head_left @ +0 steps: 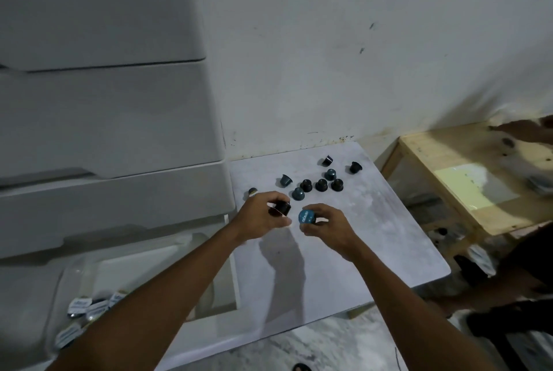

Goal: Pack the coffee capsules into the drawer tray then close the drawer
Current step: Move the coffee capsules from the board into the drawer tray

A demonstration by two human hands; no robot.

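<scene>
My left hand [259, 216] grips a black coffee capsule [281, 208] above the grey table [374, 236]. Beside it, my right hand [327, 228] holds a blue capsule [307, 216] with its lid facing me. Several loose black and blue capsules [314, 185] lie scattered on the table beyond both hands. At the lower left the white drawer [215, 331] stands open. A clear tray [74, 277] lies in it, with several capsules [89, 307] lined up at its near end, partly hidden by my left forearm.
A white drawer unit [104, 131] rises at the left, its upper drawers shut. A white wall backs the table. A wooden table [466, 185] stands at the right, where another person's hand [526, 131] reaches in. Someone's dark clothing fills the lower right.
</scene>
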